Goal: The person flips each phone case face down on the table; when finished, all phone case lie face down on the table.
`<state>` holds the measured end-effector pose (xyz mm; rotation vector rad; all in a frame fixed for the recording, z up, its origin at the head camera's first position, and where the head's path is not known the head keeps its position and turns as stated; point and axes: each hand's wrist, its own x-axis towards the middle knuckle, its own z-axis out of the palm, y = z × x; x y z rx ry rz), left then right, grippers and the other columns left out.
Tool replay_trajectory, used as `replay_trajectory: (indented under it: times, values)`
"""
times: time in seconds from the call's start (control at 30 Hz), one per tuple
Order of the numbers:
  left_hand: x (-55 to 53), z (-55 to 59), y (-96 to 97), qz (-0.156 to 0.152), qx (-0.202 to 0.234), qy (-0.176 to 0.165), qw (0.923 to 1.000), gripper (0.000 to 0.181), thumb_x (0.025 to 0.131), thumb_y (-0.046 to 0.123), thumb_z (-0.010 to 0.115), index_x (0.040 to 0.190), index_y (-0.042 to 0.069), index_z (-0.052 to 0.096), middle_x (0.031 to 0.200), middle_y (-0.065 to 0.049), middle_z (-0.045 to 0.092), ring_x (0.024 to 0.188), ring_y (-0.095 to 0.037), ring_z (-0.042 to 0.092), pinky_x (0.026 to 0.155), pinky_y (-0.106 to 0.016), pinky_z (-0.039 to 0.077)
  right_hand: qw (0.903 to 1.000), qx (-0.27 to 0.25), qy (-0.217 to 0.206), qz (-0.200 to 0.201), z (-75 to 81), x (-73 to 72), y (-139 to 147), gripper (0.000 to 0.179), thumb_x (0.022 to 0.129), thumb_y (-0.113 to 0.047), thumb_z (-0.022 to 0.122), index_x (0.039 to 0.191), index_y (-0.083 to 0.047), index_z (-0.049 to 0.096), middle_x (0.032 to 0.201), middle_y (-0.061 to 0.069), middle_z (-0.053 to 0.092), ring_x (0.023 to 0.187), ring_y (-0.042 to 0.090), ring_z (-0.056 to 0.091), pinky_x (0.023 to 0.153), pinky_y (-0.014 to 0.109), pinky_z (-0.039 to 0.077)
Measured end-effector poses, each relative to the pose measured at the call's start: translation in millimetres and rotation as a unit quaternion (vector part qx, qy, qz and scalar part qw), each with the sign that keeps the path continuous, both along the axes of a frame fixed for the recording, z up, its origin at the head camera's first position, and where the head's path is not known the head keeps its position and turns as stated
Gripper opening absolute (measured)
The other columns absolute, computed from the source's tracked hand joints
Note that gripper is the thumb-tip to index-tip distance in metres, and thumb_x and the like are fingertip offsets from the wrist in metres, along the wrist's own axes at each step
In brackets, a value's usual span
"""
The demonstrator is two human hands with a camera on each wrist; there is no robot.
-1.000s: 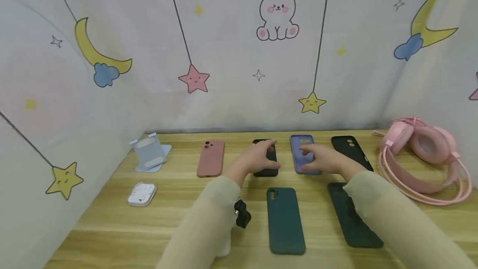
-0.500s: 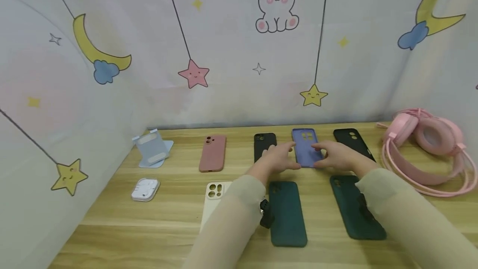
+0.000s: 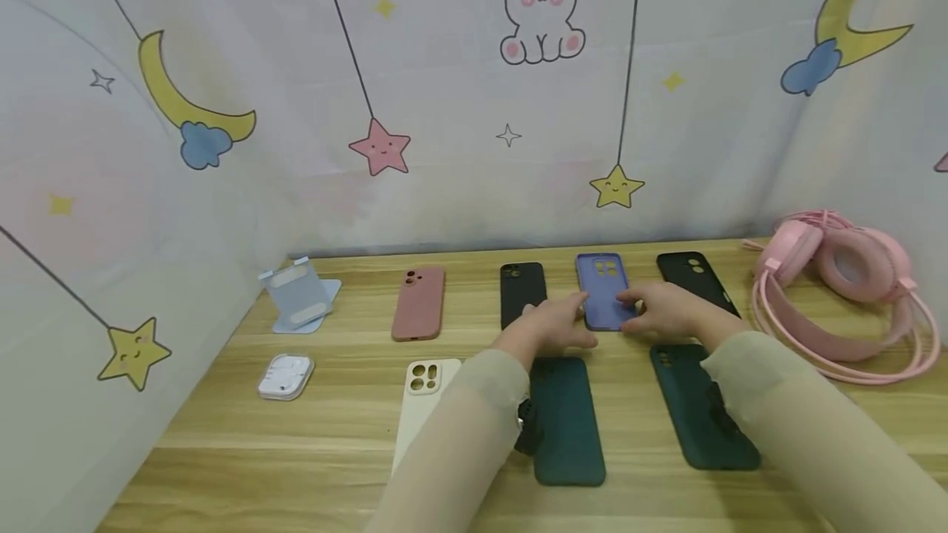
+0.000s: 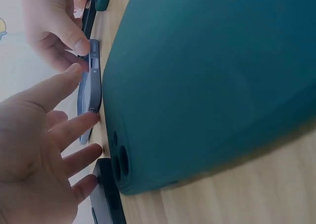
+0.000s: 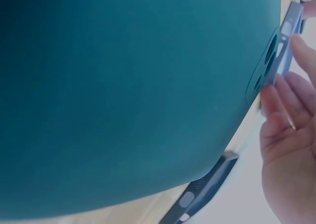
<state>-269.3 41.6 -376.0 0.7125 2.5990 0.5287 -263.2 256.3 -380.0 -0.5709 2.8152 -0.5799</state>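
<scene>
A purple phone case (image 3: 603, 290) lies at the back of the table in the head view, its camera cutouts at the far end. At its left edge is my left hand (image 3: 550, 326), with fingers spread and fingertips right at the near corner in the left wrist view. My right hand (image 3: 670, 311) reaches in from the other side, thumb and index fingertip at the right edge. A black phone case (image 3: 522, 290) lies partly behind the left hand; another black phone case (image 3: 696, 280) lies beyond the right. Below my wrists are two dark green phone cases, one left (image 3: 569, 426), one right (image 3: 699, 410).
A pink phone case (image 3: 419, 303) and a light blue folding stand (image 3: 298, 296) are at the back left. Boxed white earphones (image 3: 285, 377) lie nearer. My left sleeve partly covers a cream phone case (image 3: 415, 418). Pink headphones (image 3: 852, 278) occupy the right, before a patterned curtain (image 3: 459, 212).
My left hand has moved right, from over the black phone case to the purple case's left edge. The right hand has shifted slightly right, to its right edge. The cream case has come into view.
</scene>
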Motion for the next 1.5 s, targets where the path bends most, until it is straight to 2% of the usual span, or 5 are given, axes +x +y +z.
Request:
replay_trajectory:
  times: [0.47,0.7,1.07,1.37,1.5]
  values:
    - [1.4,2.7,-0.1,-0.012,-0.007,0.017,0.9998,0.076,0.090,0.044,0.060,0.151,0.024,0.019,0.135,0.015,0.049,0.131,-0.021,0.036,0.107,-0.051,0.017,0.9998,-0.018,0.009,-0.004,-0.5,3.6,2.7,0.052,0.085,-0.027,0.069,0.126,0.003,0.056,0.114,0.017,0.062,0.095,0.027,0.061,0.080,0.045,0.049]
    - [0.1,-1.8,1.0,-0.001,-0.019,0.017,0.9997,0.079,0.088,0.045,0.063,0.151,0.025,0.020,0.143,0.011,0.041,0.132,-0.025,0.034,0.106,-0.051,0.021,0.9993,0.008,0.031,-0.018,0.0,3.0,1.6,0.054,0.085,-0.018,0.069,0.130,0.006,0.051,0.123,0.023,0.056,0.094,0.026,0.060,0.081,0.047,0.048]
    - [1.9,-4.5,2.7,0.016,-0.050,0.033,0.9981,0.079,0.087,0.050,0.061,0.151,0.028,0.019,0.147,0.010,0.035,0.128,-0.022,0.034,0.097,-0.042,0.024,0.9990,0.024,0.037,-0.002,2.6,5.1,3.3,0.061,0.082,-0.024,0.073,0.130,0.007,0.051,0.123,0.023,0.056,0.095,0.028,0.060,0.082,0.047,0.048]
    - [2.2,-4.2,2.3,0.018,-0.037,0.037,0.9984,0.079,0.087,0.047,0.062,0.151,0.027,0.020,0.145,0.008,0.038,0.128,-0.022,0.034,0.100,-0.044,0.022,0.9984,0.028,0.049,0.009,1.0,5.3,3.3,0.065,0.080,-0.029,0.076,0.129,0.006,0.052,0.117,0.020,0.059,0.090,0.023,0.059,0.079,0.045,0.048]
    - [2.1,-3.6,2.5,0.015,-0.005,0.034,0.9993,0.079,0.087,0.045,0.063,0.151,0.025,0.021,0.146,0.007,0.038,0.128,-0.025,0.034,0.100,-0.046,0.023,0.9991,0.018,0.037,0.001,-0.5,4.7,3.6,0.071,0.079,-0.032,0.075,0.131,0.009,0.048,0.115,0.021,0.059,0.093,0.027,0.061,0.081,0.046,0.048]
